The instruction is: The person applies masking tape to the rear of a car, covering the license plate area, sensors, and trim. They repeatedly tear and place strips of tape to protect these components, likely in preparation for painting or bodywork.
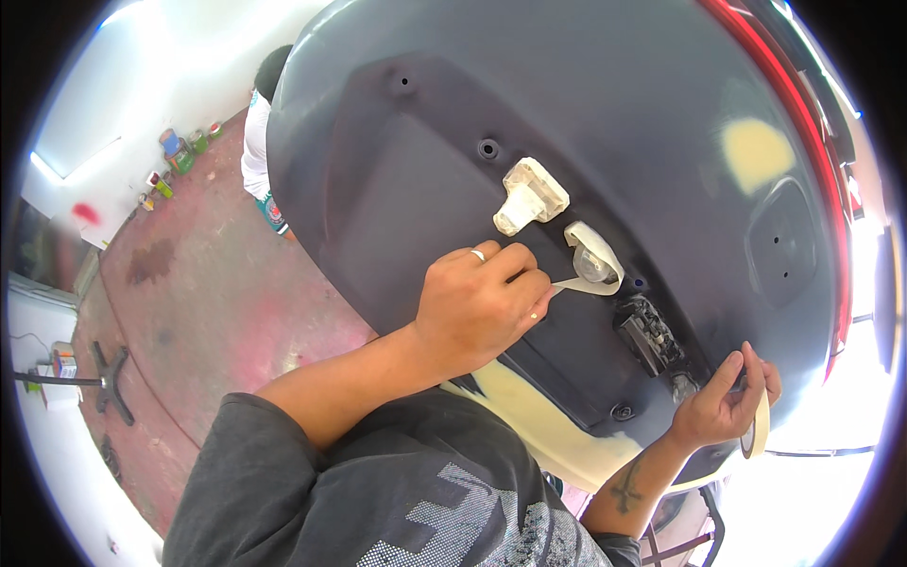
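Note:
My left hand point(484, 304) is closed, its fingers pinching the end of a strip of cream masking tape point(598, 286). The strip curls around a clear round lamp point(591, 265) set in the dark grey car panel point(416, 180). Just above, another fitting point(531, 196) is wrapped in cream tape. Farther right, my right hand point(727, 402) grips a roll of masking tape point(756, 430), mostly hidden behind the fingers. Between my hands, a black latch-like mechanism point(649, 335) shows uncovered in the panel recess.
A red light strip point(784, 71) runs along the panel's right edge, near a yellowish filler patch point(758, 154). Another person point(257, 142) is partly hidden behind the panel at left. Cans point(176, 151) stand by the wall, and a black stand base point(111, 383) rests on the stained floor.

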`<state>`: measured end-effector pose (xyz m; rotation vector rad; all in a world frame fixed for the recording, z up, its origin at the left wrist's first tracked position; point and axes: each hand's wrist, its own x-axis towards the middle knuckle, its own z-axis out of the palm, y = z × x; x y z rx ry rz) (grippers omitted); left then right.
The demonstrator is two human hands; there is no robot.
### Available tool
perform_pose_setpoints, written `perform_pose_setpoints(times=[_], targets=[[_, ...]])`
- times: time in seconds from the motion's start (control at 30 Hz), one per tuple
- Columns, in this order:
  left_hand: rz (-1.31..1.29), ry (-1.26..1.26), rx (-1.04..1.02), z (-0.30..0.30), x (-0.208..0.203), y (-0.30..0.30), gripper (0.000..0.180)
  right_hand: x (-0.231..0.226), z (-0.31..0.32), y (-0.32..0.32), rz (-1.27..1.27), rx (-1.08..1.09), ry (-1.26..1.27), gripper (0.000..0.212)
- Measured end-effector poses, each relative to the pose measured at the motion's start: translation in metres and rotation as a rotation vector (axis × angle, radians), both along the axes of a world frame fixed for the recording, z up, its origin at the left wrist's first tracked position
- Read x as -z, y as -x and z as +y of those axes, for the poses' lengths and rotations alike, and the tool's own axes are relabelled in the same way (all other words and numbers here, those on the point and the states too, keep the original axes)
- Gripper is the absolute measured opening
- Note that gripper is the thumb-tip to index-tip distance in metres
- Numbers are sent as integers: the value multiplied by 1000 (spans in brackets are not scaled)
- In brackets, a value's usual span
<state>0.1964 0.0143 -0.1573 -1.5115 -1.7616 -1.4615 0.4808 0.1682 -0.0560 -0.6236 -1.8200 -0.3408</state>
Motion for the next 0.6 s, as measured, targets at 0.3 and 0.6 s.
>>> perform_pose_setpoints(times=[0.3,0.6], targets=[[-120,18,37,8,0,-10,18,0,-1,13,12,11,-8,19],[-72,-51,33,16,-4,-2,16,2,0,11,22,35,-1,17]])
